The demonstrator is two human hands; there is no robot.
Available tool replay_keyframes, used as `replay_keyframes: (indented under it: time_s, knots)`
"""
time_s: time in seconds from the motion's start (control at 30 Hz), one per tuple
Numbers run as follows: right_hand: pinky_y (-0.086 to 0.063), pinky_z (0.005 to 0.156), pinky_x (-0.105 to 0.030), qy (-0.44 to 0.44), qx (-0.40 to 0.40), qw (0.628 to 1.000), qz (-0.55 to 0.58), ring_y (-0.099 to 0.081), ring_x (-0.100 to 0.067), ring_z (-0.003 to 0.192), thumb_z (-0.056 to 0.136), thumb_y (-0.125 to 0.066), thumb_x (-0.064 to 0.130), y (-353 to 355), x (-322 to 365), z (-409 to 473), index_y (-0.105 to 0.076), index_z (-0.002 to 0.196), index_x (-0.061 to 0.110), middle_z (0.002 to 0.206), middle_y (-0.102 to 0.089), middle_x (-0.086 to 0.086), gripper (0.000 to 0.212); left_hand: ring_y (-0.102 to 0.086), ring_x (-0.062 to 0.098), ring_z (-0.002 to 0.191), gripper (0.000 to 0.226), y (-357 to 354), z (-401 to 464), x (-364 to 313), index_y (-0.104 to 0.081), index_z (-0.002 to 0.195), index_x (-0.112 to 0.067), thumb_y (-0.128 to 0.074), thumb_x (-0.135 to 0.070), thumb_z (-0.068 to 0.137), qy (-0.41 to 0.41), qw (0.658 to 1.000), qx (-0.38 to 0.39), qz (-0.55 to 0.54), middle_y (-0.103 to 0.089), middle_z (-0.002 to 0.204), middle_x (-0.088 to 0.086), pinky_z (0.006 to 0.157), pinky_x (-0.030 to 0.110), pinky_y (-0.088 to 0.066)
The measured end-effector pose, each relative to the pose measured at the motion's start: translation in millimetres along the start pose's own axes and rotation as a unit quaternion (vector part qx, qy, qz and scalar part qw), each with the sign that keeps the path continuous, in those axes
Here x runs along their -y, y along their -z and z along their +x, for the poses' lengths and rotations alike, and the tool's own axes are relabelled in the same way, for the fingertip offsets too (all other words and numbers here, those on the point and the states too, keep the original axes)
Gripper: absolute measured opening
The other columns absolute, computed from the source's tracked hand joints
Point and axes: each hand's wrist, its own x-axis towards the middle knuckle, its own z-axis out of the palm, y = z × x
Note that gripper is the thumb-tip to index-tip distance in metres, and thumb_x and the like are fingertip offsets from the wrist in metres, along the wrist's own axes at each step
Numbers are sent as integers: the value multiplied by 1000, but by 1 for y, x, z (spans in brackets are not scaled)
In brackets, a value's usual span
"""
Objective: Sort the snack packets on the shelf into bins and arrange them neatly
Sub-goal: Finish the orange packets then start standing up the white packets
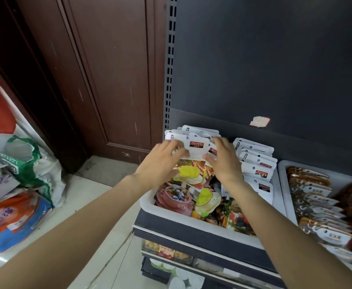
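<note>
Snack packets (194,176): glossy printed plastic film, white matt-looking header strips on top. Bin (183,215) holding them: smooth white plastic, slight sheen on its rim. Second bin (283,184), right of the first: same smooth white plastic; its brown packets (315,197) shiny, clear film. Shelf back panel (275,59) behind the first bin: dark matt painted metal, slotted grey metal upright (170,59). Door (108,69) left of the bin: reddish-brown wood, scuffed satin finish. Floor (100,197): pale, smooth, glossy tile. Sacks (14,217) far left: woven plastic, printed.
</note>
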Motion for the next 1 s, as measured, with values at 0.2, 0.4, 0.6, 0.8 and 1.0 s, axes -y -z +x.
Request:
replay_keyframes:
  time_s: [0.2, 0.4, 0.6, 0.8, 1.0]
  knots:
    - [-44, 90, -39, -4, 4, 1000, -13, -33, -20, 133, 92, -59, 26, -3, -3, 1, -38, 139, 18, 144, -36, 3, 52, -22, 19, 140, 91, -38, -12, 3, -25, 149, -30, -75, -47, 74, -49, 958, 280, -28, -20, 154, -4, 116, 32, -14]
    - [-45, 94, -41, 3, 14, 1000, -25, -32, -19, 134, 91, -60, 27, -4, -6, 1, -37, 140, 17, 146, -34, 4, 55, 1, 16, 147, 95, -51, -15, 10, -13, 152, -29, -67, -55, 78, -130, 940, 301, 97, 1, 159, -6, 116, 35, 10]
    - [-45, 94, -40, 1, 12, 1000, -27, -33, -19, 134, 92, -59, 27, -5, -7, 2, -35, 142, 17, 145, -34, 4, 56, -37, 17, 136, 23, -41, -10, 12, -69, 112, -18, -59, -23, 93, -68, 960, 256, -94, -35, 151, -8, 110, 32, -30]
    - [-41, 100, -37, 6, 22, 999, 41, -40, -21, 129, 91, -61, 22, -1, -12, 7, -41, 139, 12, 142, -41, 0, 53, -61, 30, 88, 14, -12, 3, 5, -57, 103, -10, -45, -16, 98, 53, 992, 50, -107, -64, 99, 8, 67, 33, -41]
    - [-34, 100, -29, 11, -7, 997, 73, -37, -21, 131, 91, -59, 13, 3, -5, 2, -42, 140, 17, 141, -41, -3, 52, -59, 38, 72, 19, 21, 14, 10, -54, 104, -9, -42, -23, 100, 157, 973, -130, -110, -66, 79, 12, 58, 35, -36]
